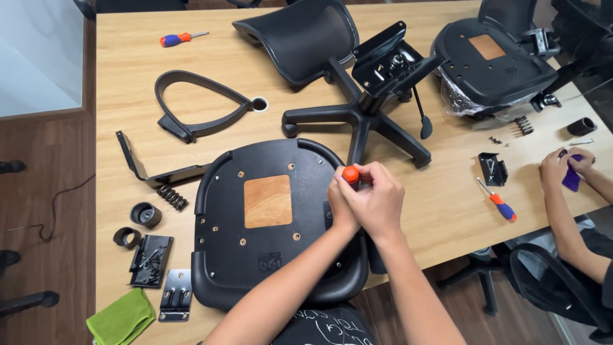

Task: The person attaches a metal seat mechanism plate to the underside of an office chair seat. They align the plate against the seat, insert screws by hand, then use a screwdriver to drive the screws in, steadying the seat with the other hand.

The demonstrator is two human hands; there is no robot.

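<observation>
You clamped both hands, left (343, 203) and right (378, 199), round the screwdriver (350, 174) on the seat (268, 217) at the table's (128, 96) near edge, armrest (195, 105) and base (364, 121) unattached.

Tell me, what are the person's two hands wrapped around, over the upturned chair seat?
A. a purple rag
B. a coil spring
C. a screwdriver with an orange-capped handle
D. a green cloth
C: both hands close on a screwdriver whose orange cap shows above the fingers, at the right edge of the black seat pan.
</observation>
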